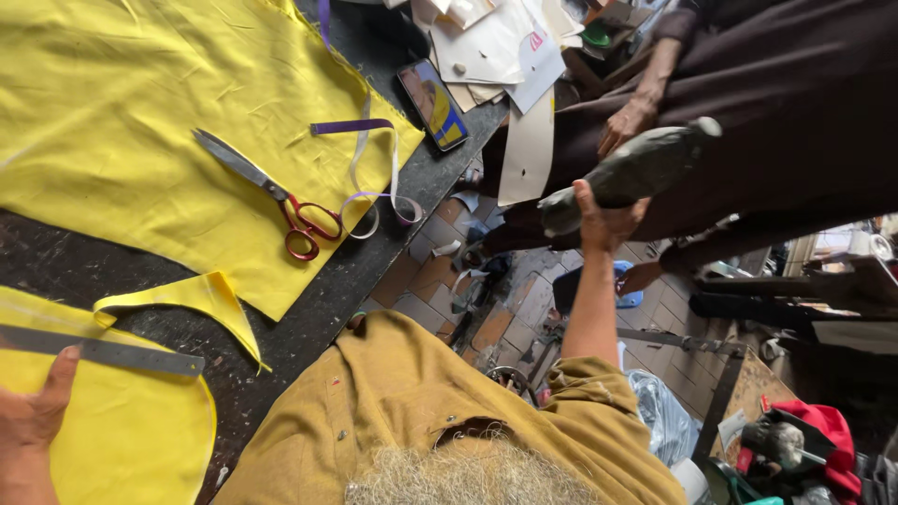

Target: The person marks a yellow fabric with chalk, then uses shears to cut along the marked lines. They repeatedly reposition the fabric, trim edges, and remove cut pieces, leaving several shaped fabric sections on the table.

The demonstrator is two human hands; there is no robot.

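My left hand (33,416) rests open on a rounded piece of yellow fabric (131,440) at the lower left, its thumb touching the end of a grey metal ruler (103,351) that lies across the piece. My right hand (606,217) is stretched out past the table edge and grips a dark grey-green elongated object (645,168) from below. Just beyond that object is another person in dark brown clothing, with a hand (627,122) resting on the lap.
A large yellow cloth (112,112) covers the dark table (309,309); red-handled scissors (271,192), a purple ribbon tape (374,178) and a yellow scrap (210,295) lie there. A phone (435,103) and paper patterns (496,47) sit at the edge. Clutter crowds the tiled floor (496,318).
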